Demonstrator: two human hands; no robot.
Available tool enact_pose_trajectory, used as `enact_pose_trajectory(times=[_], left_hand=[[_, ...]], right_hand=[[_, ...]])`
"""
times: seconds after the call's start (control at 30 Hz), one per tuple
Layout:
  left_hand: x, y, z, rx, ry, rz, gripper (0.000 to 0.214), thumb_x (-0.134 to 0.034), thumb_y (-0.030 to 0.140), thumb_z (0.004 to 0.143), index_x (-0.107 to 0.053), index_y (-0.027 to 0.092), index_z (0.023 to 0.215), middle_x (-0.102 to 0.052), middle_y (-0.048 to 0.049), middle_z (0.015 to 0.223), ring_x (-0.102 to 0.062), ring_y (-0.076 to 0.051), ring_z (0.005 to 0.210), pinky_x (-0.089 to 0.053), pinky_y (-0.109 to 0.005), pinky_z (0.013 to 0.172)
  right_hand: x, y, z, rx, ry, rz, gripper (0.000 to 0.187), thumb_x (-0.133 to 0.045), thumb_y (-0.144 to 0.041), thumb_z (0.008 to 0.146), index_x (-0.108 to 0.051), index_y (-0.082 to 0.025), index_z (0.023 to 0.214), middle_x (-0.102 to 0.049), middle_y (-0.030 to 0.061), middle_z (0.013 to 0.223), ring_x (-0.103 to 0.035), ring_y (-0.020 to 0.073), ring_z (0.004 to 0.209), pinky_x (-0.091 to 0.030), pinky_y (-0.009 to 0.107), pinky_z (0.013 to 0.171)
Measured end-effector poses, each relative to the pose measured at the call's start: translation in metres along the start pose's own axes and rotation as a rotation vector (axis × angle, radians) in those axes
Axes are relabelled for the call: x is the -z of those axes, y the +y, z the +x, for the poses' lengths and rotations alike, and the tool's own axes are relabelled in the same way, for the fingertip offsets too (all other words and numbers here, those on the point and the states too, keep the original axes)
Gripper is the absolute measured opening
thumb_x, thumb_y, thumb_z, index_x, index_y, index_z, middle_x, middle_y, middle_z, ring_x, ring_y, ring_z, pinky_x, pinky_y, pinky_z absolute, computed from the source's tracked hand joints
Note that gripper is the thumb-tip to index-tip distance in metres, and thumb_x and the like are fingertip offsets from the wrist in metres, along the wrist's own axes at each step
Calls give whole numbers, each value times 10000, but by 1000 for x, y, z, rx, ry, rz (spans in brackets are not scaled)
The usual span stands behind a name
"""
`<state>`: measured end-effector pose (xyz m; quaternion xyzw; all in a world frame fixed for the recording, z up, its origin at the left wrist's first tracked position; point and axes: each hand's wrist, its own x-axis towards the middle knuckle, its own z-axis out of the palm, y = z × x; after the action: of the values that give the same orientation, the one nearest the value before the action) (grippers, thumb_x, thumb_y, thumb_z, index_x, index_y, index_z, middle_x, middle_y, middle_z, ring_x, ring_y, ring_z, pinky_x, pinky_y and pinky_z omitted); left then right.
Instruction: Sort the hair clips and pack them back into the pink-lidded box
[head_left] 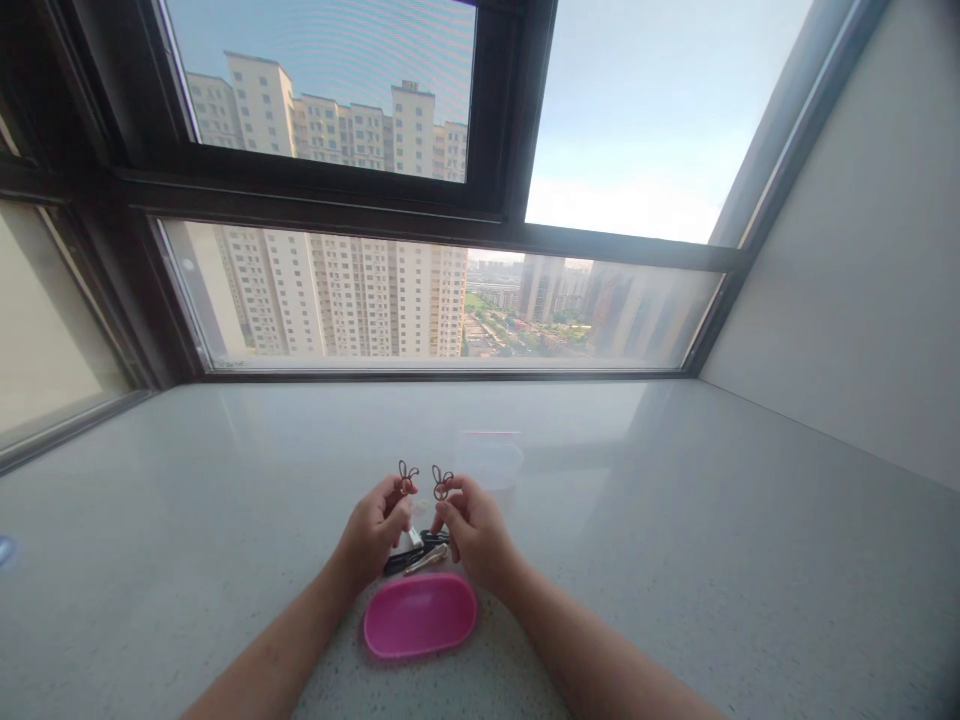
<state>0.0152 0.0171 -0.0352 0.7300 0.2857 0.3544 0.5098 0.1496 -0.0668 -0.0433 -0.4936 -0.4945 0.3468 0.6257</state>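
Observation:
My left hand [377, 528] pinches a thin brown hair tie [406, 474] with bunny-ear loops standing up above the fingertips. A matching brown hair tie [442, 480] is pinched between the thumb and fingers of my right hand [472, 528]. Both are held up side by side, a small gap apart. Below and between the hands lie a coiled black cable [401, 560], a small white piece [414, 537] like a plug, and a slim shiny metal item [426, 560] like nail clippers. Nearest me is a pink oval dish [420, 618], with nothing seen inside.
A clear plastic bag [491, 460] lies flat on the pale speckled sill [637, 560] beyond my hands. Dark window frames [450, 376] bound the far side, and a white wall [847, 300] rises at the right. A small bluish object [6, 549] shows at the left edge.

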Motion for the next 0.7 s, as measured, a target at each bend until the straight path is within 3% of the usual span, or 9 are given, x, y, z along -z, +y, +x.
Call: enact_pose_trajectory(times=[0.7], left_hand=[[0,1,-1,-9,-22,-35,287,-429,302,787,-441,168,1040,-460,81,528,-354,-63,364,-278,-161,365]], right_hand=[[-1,-6,-2,26,41,-6,288,-468,-318,814,-369,-211,1063,-596,-40,624,-332,31,279,-272,119,259]])
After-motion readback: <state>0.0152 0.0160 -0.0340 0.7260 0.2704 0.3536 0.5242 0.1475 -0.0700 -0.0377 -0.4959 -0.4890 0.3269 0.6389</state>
